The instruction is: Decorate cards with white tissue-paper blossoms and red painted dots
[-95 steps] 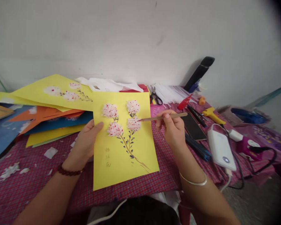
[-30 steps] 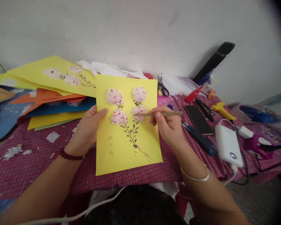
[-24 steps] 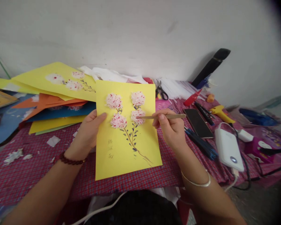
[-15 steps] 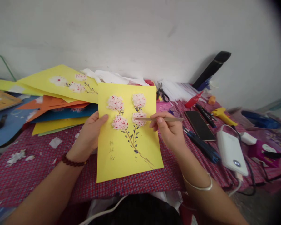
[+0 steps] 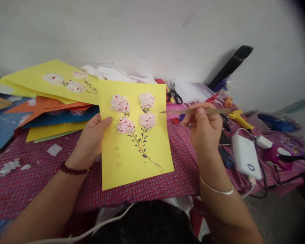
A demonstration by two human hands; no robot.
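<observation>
My left hand (image 5: 90,137) pinches the left edge of a yellow sheet of paper (image 5: 139,152), thumb on its front. Four fluffy white-pink flowers would be too exact to count: several fluffy flowers (image 5: 147,121) with red specks sit on it, above painted brown stems and dark leaves. Handwritten characters run down its lower left. Between the thumb and fingers of my right hand (image 5: 204,127) lies a thin wooden stick (image 5: 178,111), nearly level. Its reddish tip points left, over the sheet's right part, just right of the flowers and apart from them.
Scissors (image 5: 174,95), a red tube (image 5: 212,97), a yellow glue gun (image 5: 239,120) and a white power bank (image 5: 246,154) lie behind and right. At left are stacked coloured papers (image 5: 58,125), another yellow flower sheet (image 5: 38,76) and white scraps (image 5: 10,167) on the checked cloth (image 5: 73,189).
My right hand has drawn the stick away from the lower right flower, up and to the right. More red specks show on that flower than at first. My left hand still holds the sheet.
</observation>
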